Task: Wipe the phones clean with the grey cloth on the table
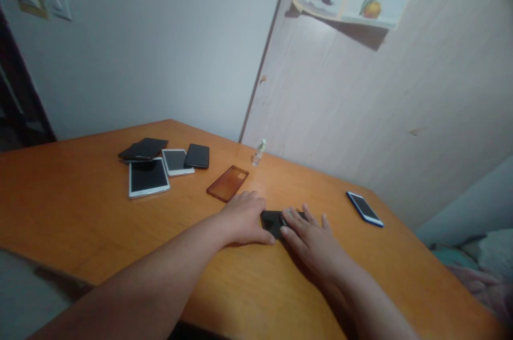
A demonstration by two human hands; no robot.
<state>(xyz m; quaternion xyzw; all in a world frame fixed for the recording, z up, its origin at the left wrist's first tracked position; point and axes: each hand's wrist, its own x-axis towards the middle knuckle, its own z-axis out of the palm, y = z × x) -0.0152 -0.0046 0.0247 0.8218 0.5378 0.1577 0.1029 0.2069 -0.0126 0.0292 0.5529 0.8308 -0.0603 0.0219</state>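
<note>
A black phone lies flat on the wooden table, partly covered by both hands. My left hand holds its left end, thumb at the near edge and fingers toward the far edge. Over its right part rests my right hand, fingers spread and laid flat across the surface. A small dark, greyish patch shows under the right fingertips; what it is I cannot make out. Just beyond my left hand is a translucent brown phone case. A small clear bottle stands upright behind it.
At the back left lie a white tablet, a smaller white device, a black device and a dark folded case. A blue-edged phone is near the right edge. Walls border the orange wooden table behind.
</note>
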